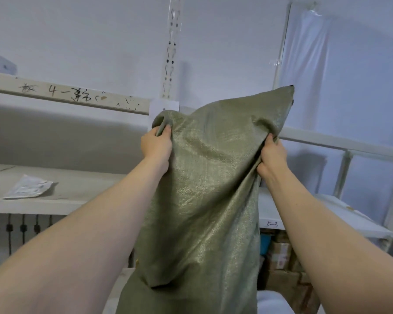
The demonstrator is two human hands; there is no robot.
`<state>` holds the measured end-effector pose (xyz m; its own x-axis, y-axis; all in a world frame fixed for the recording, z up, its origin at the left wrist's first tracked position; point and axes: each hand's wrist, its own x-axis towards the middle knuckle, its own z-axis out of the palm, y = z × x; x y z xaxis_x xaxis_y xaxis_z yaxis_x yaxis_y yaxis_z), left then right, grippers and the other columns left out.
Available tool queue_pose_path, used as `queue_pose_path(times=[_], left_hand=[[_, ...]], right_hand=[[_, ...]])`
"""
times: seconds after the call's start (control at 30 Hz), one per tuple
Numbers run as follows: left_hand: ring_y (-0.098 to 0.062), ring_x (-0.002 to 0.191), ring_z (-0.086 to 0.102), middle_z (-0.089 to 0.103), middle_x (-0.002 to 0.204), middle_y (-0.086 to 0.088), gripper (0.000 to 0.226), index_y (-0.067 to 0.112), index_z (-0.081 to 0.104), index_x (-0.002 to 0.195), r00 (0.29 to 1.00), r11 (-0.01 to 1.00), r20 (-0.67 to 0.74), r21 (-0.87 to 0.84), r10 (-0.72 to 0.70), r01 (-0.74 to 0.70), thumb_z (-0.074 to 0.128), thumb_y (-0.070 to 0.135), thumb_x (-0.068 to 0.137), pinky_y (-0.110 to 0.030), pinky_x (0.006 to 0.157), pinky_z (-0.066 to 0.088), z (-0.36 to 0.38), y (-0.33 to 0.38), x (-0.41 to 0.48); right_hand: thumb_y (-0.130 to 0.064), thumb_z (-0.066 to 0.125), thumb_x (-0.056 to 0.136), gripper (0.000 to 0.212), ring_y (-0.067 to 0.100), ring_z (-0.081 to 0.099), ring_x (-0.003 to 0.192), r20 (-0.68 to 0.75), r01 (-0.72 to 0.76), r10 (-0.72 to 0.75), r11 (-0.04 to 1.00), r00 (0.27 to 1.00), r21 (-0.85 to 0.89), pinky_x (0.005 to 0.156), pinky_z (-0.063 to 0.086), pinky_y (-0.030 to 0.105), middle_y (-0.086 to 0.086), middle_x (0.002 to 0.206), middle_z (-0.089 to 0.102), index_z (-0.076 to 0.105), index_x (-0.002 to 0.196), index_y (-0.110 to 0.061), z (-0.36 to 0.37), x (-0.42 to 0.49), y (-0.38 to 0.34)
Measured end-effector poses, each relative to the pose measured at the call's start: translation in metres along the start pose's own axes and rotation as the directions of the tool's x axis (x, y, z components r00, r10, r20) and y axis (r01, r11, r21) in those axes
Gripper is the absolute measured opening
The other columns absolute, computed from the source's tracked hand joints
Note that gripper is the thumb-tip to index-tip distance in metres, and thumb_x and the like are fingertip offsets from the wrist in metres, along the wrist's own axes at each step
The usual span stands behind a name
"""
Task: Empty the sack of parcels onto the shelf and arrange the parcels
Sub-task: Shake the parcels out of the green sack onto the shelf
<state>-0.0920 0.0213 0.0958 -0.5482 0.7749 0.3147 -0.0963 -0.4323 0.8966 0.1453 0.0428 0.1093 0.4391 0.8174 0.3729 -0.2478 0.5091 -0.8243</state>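
A large olive-green woven sack [204, 189] hangs upright in front of me, held high with its closed end up. My left hand [157, 143] grips a bunched top corner of the sack. My right hand [271, 158] grips the sack's right edge a little lower. The sack's lower end drops out of view at the bottom. One flat silvery parcel [28, 188] lies on the white shelf [82, 200] to the left. The sack hides whatever is behind and under it.
An upper shelf beam [66, 94] with handwritten marks runs across the left. A perforated upright post [171, 48] stands behind the sack. A second white shelf [340, 214] lies at right, with cardboard boxes [279, 252] stored under it. Plastic sheeting [309, 53] hangs at upper right.
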Motion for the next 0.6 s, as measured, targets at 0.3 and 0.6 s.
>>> queue_pose_path(times=[0.3,0.6], left_hand=[[-0.015,0.055,0.041,0.048,0.06,0.003,0.028,0.016,0.059,0.073,0.988,0.991,-0.152,0.134,0.028,-0.008,0.057,0.033,0.095,-0.026,0.062,0.036,-0.01,-0.013,0.012],[-0.027,0.076,0.05,0.056,0.075,-0.003,0.027,0.015,0.057,0.08,0.976,0.975,-0.217,0.209,-0.028,0.074,0.052,0.036,0.096,-0.028,0.07,0.037,-0.005,-0.03,0.005]], right_hand=[[-0.077,0.072,0.056,0.094,0.027,0.068,0.108,0.319,-0.343,0.436,0.888,0.842,-0.307,0.096,0.052,0.045,0.009,0.117,0.072,0.06,0.127,-0.017,-0.051,-0.02,0.061],[-0.039,0.061,0.094,0.04,0.023,0.065,0.097,0.176,-0.198,0.377,0.764,0.909,-0.614,0.083,0.054,0.035,0.008,0.111,0.069,0.061,0.118,-0.006,-0.057,-0.023,0.077]])
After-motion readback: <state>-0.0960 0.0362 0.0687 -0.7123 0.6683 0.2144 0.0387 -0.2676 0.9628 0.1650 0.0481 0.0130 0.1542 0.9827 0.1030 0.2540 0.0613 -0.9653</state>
